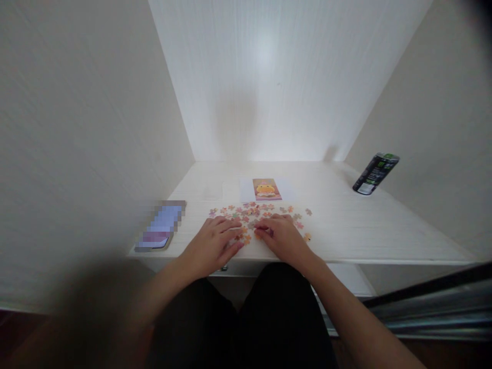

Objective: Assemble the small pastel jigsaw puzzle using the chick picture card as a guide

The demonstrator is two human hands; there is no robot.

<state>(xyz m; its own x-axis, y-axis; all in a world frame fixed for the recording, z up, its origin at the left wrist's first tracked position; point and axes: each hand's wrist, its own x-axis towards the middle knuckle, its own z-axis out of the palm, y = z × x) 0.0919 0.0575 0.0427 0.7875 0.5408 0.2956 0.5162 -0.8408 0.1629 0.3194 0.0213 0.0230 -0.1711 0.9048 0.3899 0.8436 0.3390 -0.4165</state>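
From the head camera we look down at our two hands resting on a white desk [365,225] set in a pale alcove. Our left hand [210,245] lies palm down with its fingers [230,225] spread a little and flat on the wood, the tips pointing toward the right hand. Our right hand [282,236] lies just beside it, fingers [265,224] drawn closer together and curled slightly, the tips pressed down among the puzzle pieces [261,212]. The fingertips of the two hands nearly meet; whether any piece is pinched between them, we cannot tell.

The puzzle pieces lie loose in a scattered band just beyond our fingertips and partly under them, with a few spilling out past the right hand's knuckles. They are small, in orange, pink and purple tones; we see a couple of dozen or more, too small and blurred to count exactly.

Farther past the fingers, behind the scatter, lies one picture card [266,189] showing a yellow figure, resting flat on a sheet of white paper [248,189].

Well off to the left of our left hand lies one phone [161,226], flat near the desk's edge. Well away to the right of our right hand stands one dark can [375,173] with green markings, near the side wall; what is inside it cannot be seen.
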